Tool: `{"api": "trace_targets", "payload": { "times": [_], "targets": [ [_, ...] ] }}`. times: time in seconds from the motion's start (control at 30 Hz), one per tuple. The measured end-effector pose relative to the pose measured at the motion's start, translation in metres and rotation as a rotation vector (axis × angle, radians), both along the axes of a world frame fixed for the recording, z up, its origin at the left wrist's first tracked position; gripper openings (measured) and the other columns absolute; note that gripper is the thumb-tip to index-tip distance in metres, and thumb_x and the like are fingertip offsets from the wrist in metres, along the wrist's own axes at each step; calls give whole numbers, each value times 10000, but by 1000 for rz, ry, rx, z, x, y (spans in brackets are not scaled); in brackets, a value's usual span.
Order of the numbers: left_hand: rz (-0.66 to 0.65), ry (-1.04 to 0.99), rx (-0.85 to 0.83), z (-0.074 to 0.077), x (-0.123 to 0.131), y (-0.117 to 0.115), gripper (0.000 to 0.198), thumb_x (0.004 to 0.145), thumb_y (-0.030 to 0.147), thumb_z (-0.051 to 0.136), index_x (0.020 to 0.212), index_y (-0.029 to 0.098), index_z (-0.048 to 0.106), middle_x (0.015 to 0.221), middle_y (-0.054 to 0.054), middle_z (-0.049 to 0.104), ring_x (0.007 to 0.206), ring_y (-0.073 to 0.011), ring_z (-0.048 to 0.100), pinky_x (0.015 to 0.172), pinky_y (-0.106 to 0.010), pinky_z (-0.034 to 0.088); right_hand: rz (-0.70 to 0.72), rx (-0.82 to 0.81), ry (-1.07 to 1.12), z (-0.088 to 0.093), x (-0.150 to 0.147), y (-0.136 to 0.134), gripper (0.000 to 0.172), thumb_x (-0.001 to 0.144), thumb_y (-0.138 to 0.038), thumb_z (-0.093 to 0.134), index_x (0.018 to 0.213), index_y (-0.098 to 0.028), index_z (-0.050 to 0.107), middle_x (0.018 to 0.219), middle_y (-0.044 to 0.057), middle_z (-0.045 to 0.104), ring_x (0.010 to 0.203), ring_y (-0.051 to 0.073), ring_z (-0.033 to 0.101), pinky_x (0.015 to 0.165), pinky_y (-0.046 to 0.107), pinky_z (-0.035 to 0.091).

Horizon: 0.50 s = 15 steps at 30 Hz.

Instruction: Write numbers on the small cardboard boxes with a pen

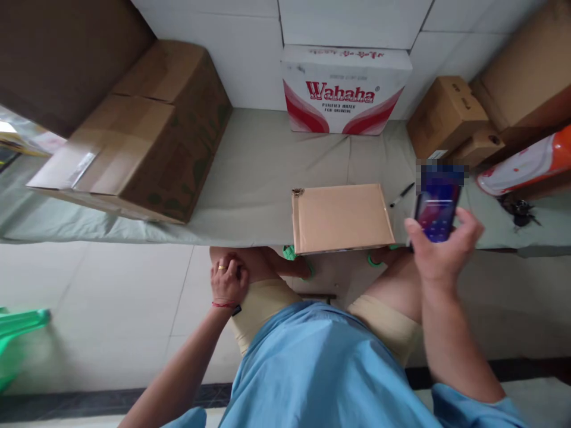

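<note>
My right hand grips a smartphone upright between thumb and fingers, over the right end of the table's front edge. Its screen is lit, and the top is covered by a pixelated patch. My left hand rests on my left thigh with its fingers curled in and nothing visible in them. A ring and a red bracelet show on it. Between the two hands lies a flat brown cardboard box, its near edge at the table's front edge. A black pen lies between this box and the phone.
The table has a grey-green cover. A large carton stands at left and a white Wahaha carton at the back. Smaller boxes, an orange-white package and keys are at right. A green stool is on the floor.
</note>
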<state>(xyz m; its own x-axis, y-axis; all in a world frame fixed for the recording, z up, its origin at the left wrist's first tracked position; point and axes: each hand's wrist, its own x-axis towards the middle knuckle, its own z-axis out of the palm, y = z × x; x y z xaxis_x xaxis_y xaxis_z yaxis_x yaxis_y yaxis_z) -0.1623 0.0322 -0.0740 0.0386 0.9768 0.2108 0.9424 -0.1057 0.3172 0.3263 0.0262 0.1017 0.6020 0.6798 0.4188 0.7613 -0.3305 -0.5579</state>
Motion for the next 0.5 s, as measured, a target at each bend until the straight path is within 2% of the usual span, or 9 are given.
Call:
{"api": "trace_targets", "payload": {
  "times": [0.03, 0.1, 0.2, 0.37, 0.5],
  "targets": [
    [4, -2, -1, 0, 0, 0, 82, 908, 287, 573, 899, 233, 634, 1280, -186, 702, 1173, -385, 613, 1048, -559, 462, -102, -15, -40, -5, 28, 1, 824, 738, -367, 914, 1409, -126, 502, 1443, 266, 557, 1451, 409, 525, 1273, 540, 420],
    [16, -3, -4, -1, 1, 2, 82, 899, 289, 582, 908, 233, 641, 1272, -182, 701, 1162, -385, 608, 1046, -558, 460, -269, -140, -28, -14, 78, 4, 781, 731, -294, 929, 1392, -121, 550, 1435, 290, 583, 1469, 411, 529, 1265, 483, 428],
    [26, 3, -11, -2, 2, 4, 79, 894, 295, 594, 910, 235, 643, 1244, -174, 704, 1153, -386, 604, 1045, -555, 458, -443, -341, 49, -24, 129, 8, 846, 710, -288, 963, 1445, -118, 582, 1494, 325, 550, 1472, 421, 548, 1215, 448, 466],
    [13, 17, -13, -1, 3, 5, 81, 909, 300, 591, 903, 235, 639, 1288, -176, 700, 1160, -383, 604, 1047, -550, 460, -564, -559, 104, -35, 170, 18, 951, 745, -479, 951, 1523, -75, 580, 1450, 359, 518, 1340, 482, 661, 1059, 511, 525],
    [17, 28, -10, 1, 4, 4, 83, 903, 297, 590, 903, 234, 643, 1253, -178, 702, 1143, -387, 600, 1025, -554, 462, -579, -606, 115, -38, 185, 29, 1061, 801, -573, 900, 1602, -6, 496, 1469, 429, 467, 1387, 521, 625, 1012, 555, 520]
  ]
}}
